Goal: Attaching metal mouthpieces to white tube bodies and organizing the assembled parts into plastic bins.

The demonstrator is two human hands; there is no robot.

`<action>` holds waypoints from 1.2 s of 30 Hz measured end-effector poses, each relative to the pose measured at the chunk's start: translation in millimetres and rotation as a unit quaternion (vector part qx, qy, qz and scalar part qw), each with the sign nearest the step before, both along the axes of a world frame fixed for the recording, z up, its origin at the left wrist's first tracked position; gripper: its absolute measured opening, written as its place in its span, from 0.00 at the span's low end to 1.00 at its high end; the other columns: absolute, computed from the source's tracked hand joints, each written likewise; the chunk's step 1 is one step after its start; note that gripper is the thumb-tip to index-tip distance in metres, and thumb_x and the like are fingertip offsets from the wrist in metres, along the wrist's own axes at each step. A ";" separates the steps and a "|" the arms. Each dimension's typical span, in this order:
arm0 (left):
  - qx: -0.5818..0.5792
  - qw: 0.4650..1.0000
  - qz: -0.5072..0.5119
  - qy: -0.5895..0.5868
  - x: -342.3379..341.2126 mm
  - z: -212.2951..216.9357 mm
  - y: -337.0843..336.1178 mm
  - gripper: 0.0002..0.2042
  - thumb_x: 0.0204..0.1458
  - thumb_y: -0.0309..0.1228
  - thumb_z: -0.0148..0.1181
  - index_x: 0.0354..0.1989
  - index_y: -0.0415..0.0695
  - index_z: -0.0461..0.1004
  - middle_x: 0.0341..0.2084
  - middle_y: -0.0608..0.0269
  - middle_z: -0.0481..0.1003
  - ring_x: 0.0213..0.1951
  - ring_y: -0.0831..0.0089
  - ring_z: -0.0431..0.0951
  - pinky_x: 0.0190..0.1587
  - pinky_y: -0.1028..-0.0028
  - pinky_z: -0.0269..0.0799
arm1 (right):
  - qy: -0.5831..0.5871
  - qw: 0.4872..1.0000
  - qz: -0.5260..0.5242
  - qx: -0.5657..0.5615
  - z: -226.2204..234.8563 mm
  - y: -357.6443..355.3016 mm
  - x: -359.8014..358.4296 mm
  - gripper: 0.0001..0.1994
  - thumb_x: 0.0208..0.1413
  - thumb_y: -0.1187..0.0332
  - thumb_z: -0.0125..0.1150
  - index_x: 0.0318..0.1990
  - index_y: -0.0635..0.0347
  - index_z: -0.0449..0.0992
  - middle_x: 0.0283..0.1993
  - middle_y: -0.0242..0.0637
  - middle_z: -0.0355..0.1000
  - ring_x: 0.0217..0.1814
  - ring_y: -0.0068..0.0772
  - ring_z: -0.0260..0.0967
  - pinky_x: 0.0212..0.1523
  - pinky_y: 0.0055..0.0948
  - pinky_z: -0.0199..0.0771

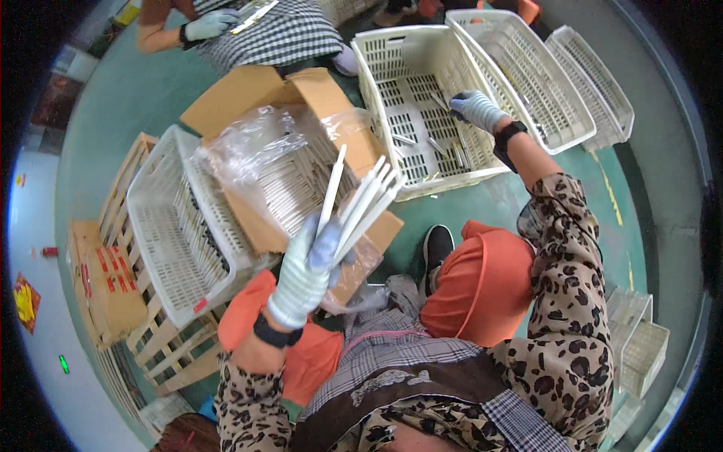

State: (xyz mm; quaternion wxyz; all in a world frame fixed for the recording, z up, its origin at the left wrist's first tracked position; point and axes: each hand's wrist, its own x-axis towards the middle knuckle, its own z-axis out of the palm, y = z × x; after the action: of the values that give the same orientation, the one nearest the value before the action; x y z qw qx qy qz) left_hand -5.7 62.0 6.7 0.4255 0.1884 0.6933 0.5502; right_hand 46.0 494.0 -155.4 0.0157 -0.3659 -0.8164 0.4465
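Note:
My left hand [303,271], in a pale striped glove, is closed round several slim white tubes [367,205] that fan out upward. It is above the near edge of an open cardboard box [226,98]. Rows of similar white sticks [295,193] lie in that box, partly under a clear plastic liner [260,139]. My right hand [476,110], gloved too, reaches into a cream plastic crate [399,47] at its right side. Its fingers are curled together, and what they pinch is hidden. A few thin pieces [437,145] lie scattered on the crate's slotted bottom.
More cream crates [527,75] stand at the far right. Left of the box, a white crate [162,218] holds a row of dark-tipped sticks and rests by a wooden pallet [169,354]. Across from me, a person's gloved hand [211,25] holds thin sticks.

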 end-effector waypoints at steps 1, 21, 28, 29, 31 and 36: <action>-0.019 1.000 0.003 -0.016 0.1 -3.4 2.9 0.27 0.53 0.57 0.47 0.43 0.42 0.65 0.18 0.69 0.69 0.14 0.87 0.60 0.15 0.86 0.54 | -0.040 0.996 0.044 0.071 -19.4 8.0 -7.0 0.14 0.50 0.60 0.55 0.35 0.64 0.76 0.27 0.41 0.74 0.27 0.33 0.69 0.32 0.31 0.70; -0.186 0.961 -0.142 0.149 -24.1 -27.6 23.6 0.08 0.55 0.30 0.49 0.35 0.37 0.69 0.21 0.49 0.71 0.25 0.51 0.73 0.27 0.65 0.67 | -0.200 0.916 0.282 0.203 -129.9 17.2 -92.8 0.14 0.46 0.63 0.53 0.35 0.64 0.77 0.35 0.52 0.73 0.35 0.45 0.73 0.36 0.39 0.72; -0.169 0.957 -0.175 0.159 -16.2 -35.3 -15.2 0.11 0.54 0.33 0.51 0.36 0.35 0.71 0.23 0.48 0.73 0.25 0.53 0.75 0.28 0.64 0.68 | 0.263 0.875 0.403 -0.047 65.4 -133.3 9.7 0.09 0.50 0.70 0.52 0.37 0.62 0.73 0.26 0.44 0.70 0.28 0.43 0.70 0.30 0.33 0.69; -0.167 0.954 -0.183 0.169 -14.6 -37.0 -18.8 0.11 0.54 0.33 0.51 0.36 0.35 0.71 0.24 0.47 0.73 0.26 0.53 0.75 0.28 0.64 0.68 | 0.237 0.867 0.432 -0.069 71.7 -144.0 16.2 0.08 0.49 0.69 0.54 0.36 0.60 0.74 0.25 0.43 0.70 0.27 0.43 0.70 0.29 0.33 0.69; -0.151 0.943 -0.203 0.217 -10.4 -42.5 -25.0 0.12 0.54 0.32 0.53 0.38 0.35 0.72 0.26 0.47 0.74 0.27 0.53 0.75 0.28 0.64 0.69 | 0.228 0.864 0.440 -0.093 65.1 -155.5 27.8 0.08 0.49 0.64 0.58 0.34 0.58 0.76 0.23 0.42 0.71 0.25 0.45 0.70 0.27 0.35 0.68; -0.082 0.898 -0.294 0.319 -3.3 -48.3 -28.7 0.11 0.52 0.30 0.54 0.39 0.36 0.72 0.28 0.49 0.74 0.25 0.56 0.74 0.26 0.63 0.68 | 0.290 0.838 0.459 -0.062 50.8 -160.7 40.5 0.10 0.49 0.61 0.59 0.33 0.57 0.76 0.26 0.40 0.72 0.27 0.43 0.71 0.27 0.35 0.69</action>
State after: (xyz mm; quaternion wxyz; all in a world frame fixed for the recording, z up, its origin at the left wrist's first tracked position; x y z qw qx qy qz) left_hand -9.0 33.3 -41.5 0.3379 0.5131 0.7476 0.2521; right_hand 86.5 333.4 -104.6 0.0223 0.1968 -0.8195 0.5377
